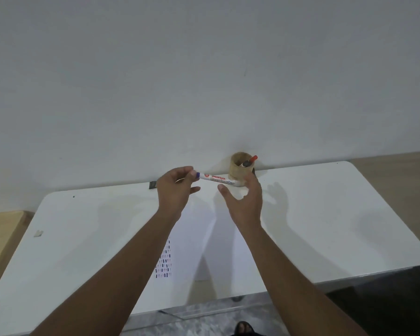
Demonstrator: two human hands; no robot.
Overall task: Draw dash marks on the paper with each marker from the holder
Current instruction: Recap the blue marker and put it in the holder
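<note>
A white marker with a blue end (216,178) is held level above the table, between both hands. My left hand (177,190) pinches its blue end. My right hand (244,202) is at the other end, fingers spread; whether it grips the marker I cannot tell, since that end is hidden behind the fingers. Just behind stands a round tan holder (236,169) against the wall, with a red-capped marker (253,158) and a dark-capped marker (246,163) in it. The white paper (192,241) lies under my forearms, with rows of blue and red dashes (164,263) near its left edge.
The white table (325,214) has rounded corners and butts against a pale wall. A small dark object (152,185) lies at the back edge, left of my left hand. A small white scrap (38,233) rests near the left side. Wooden furniture (0,234) stands at the far left.
</note>
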